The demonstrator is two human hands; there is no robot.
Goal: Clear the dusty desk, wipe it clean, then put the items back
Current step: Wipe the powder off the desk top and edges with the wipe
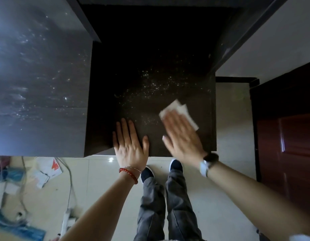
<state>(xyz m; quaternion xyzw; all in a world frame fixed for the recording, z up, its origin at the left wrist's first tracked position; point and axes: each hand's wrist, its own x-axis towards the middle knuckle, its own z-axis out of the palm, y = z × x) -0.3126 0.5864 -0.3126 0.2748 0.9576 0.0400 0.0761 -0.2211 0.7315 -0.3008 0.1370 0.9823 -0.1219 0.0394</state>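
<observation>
A dark brown desk (150, 54) fills the middle of the head view, its top speckled with pale dust (156, 84). My right hand (182, 134) lies flat with straight fingers on a folded white wipe (183, 108), pressing it onto the desk near the front right corner. The hand is motion-blurred. My left hand (129, 141) rests flat on the desk's front edge, fingers spread, holding nothing. No items stand on the visible desk top.
A taller grey glossy cabinet (39, 75) adjoins the desk on the left. Papers (48, 169), cables, a power strip (67, 218) and blue bags (16, 228) lie on the tiled floor at lower left. A red-brown door (290, 136) stands on the right.
</observation>
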